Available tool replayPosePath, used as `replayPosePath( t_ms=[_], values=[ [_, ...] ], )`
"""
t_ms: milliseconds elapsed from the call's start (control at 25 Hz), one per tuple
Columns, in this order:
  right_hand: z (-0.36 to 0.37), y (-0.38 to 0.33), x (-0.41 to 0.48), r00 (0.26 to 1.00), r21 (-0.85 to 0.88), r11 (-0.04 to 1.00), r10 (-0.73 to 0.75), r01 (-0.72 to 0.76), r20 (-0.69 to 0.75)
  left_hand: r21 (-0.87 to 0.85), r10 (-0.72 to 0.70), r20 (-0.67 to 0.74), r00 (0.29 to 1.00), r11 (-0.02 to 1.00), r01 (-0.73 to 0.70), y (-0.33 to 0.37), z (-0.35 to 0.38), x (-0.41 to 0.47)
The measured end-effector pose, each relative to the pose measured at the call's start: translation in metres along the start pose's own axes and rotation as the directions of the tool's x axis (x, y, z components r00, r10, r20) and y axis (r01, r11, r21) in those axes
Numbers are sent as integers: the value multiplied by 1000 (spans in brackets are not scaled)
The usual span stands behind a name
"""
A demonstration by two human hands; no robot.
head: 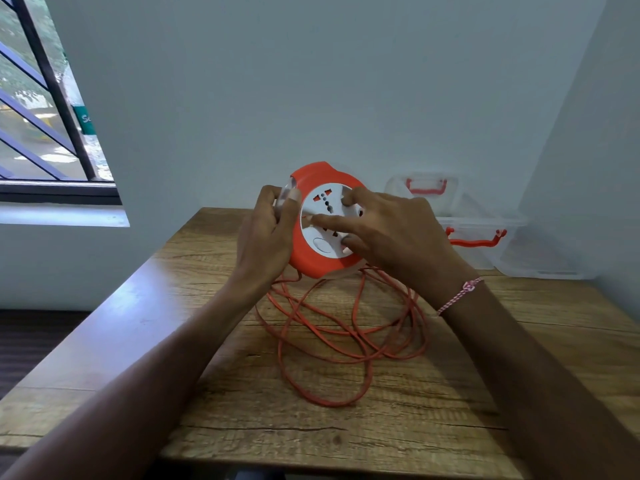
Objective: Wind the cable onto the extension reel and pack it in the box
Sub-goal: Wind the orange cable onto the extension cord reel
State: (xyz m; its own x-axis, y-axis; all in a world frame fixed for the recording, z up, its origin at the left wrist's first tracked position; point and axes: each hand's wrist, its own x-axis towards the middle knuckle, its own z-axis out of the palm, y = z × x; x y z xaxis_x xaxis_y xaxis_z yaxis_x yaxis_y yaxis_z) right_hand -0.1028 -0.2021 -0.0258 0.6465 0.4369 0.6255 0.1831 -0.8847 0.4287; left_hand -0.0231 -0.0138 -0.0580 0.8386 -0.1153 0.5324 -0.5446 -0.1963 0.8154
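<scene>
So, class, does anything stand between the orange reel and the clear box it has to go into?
Nothing visible does. The reel is held up by the left hand and right hand; the clear box sits at the back right of the table. The loose cable loops below the reel, not toward the box.

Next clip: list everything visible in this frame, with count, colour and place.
extension reel: one, orange with white socket face, held above the table's middle
cable: one, orange, loose loops on the table under the reel
box: one, clear with red handle, table's far right corner
lid: apparently one, clear with red handle, against the wall behind the box
table: one, brown wood, foreground
window: one, dark bars, upper left
bracelet: one, pink and white, right wrist
left hand: grips the reel's left edge
right hand: fingertips on the white socket face
</scene>
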Motion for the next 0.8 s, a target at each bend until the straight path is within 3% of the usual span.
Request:
replayPosePath(
  t_ms=[80, 200, 320, 400, 440, 480, 560, 600, 680, 800],
  values=[
    [-2, -1, 0, 997, 54, 997, 55, -52, -56, 6, 21, -8, 1000, 1000, -21, 1, 2, -2],
    [2, -10, 2, 953, 161, 952, 280, -261, -114, 28, 52, -34, 998, 998, -51, 5, 7, -7],
    [5, -24, 9, 815, 450, 730, 580, -515, -9, 65, 88, -50, 995, 994, -85, 6, 10, -10],
    [5, -23, 11, 747, 607, 557, 658, -567, 95, 53, 78, -45, 996, 996, -76, 4, 10, -9],
    [3, -19, 9, 771, 611, 580, 632, -539, 80, 44, 67, -45, 997, 997, -65, 2, 9, -9],
    [2, -12, 6, 827, 560, 676, 562, -479, 30, 35, 53, -45, 998, 998, -51, 1, 8, -8],
    [-4, 3, 0, 957, 349, 902, 287, -255, -42, 6, 19, -42, 999, 1000, -19, 0, 4, -4],
    [-7, 10, -2, 991, 248, 960, 135, -128, -13, -8, 5, -38, 999, 1000, -5, 0, 2, -2],
    [-6, 15, -5, 997, 96, 994, -51, 46, 56, -12, -5, -15, 1000, 1000, 5, -1, -3, 1],
    [0, 9, -5, 997, 2, 998, -71, 71, 32, 18, 6, 8, 1000, 1000, -6, -1, -3, 1]
  ],
)
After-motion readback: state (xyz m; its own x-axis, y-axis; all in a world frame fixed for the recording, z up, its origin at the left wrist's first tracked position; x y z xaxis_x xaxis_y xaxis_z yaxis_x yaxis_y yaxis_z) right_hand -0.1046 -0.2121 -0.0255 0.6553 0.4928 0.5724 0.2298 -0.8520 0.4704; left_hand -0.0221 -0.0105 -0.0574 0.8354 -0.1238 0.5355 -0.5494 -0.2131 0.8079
